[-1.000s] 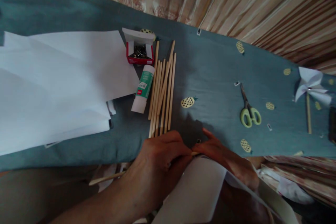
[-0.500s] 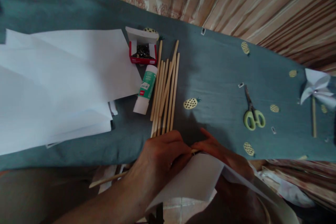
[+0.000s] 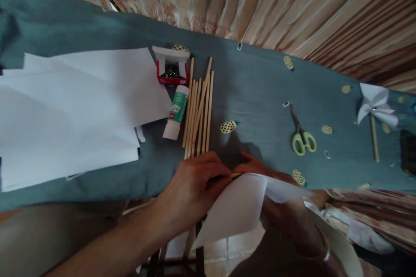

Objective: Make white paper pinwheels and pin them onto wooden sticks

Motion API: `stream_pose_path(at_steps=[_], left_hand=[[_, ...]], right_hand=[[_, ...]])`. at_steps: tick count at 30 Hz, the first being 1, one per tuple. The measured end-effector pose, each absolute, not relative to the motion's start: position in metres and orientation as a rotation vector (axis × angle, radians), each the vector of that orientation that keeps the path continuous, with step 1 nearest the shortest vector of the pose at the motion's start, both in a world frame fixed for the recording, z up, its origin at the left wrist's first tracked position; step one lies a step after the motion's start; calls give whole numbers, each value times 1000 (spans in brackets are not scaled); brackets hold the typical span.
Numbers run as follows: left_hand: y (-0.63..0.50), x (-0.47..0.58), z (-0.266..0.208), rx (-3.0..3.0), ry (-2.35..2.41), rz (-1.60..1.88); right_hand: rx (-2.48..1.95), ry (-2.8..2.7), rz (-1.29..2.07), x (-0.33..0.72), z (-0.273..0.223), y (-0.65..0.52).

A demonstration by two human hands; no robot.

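My left hand [image 3: 198, 179] is closed, with thumb and forefinger pinching a thin wooden stick [image 3: 235, 175] near its end. Most of that stick is hidden by the hand and forearm. Against the stick's tip sits a folded sheet of white paper [image 3: 235, 207], hanging over the table's front edge. My right hand [image 3: 260, 168] is behind the paper and closed on it near the stick's tip; its fingers are partly covered. Just beyond my left hand lies a bundle of wooden sticks [image 3: 198, 112] on the tablecloth.
A glue stick [image 3: 177, 110] and an open red box of metal pins [image 3: 172, 71] are left of the sticks. White paper sheets [image 3: 81, 104] cover the left side. Green-handled scissors [image 3: 302, 138] and a paper pinwheel [image 3: 375, 108] lie right on the teal tablecloth [image 3: 260, 95].
Both hands have risen slightly with the paper, which has tilted so its broad face shows more. The view has turned a little; the things on the table are otherwise in place.
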State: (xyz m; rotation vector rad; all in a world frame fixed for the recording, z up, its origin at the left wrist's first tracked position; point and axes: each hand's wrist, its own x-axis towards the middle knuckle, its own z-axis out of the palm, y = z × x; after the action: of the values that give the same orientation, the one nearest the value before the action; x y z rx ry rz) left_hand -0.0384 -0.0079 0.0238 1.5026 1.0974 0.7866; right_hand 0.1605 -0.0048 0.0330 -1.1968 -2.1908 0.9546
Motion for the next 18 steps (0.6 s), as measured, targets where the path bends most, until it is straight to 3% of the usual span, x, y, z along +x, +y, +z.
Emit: stream_pose_path(at_steps=[11,18], left_hand=[[4,-47,29,1632,1116,702],[11,-46,18,1562,1202,849]], right_hand=[[-1370,-1804,1144,187,36,16],[-1429,-1647,1255,189,36,39]])
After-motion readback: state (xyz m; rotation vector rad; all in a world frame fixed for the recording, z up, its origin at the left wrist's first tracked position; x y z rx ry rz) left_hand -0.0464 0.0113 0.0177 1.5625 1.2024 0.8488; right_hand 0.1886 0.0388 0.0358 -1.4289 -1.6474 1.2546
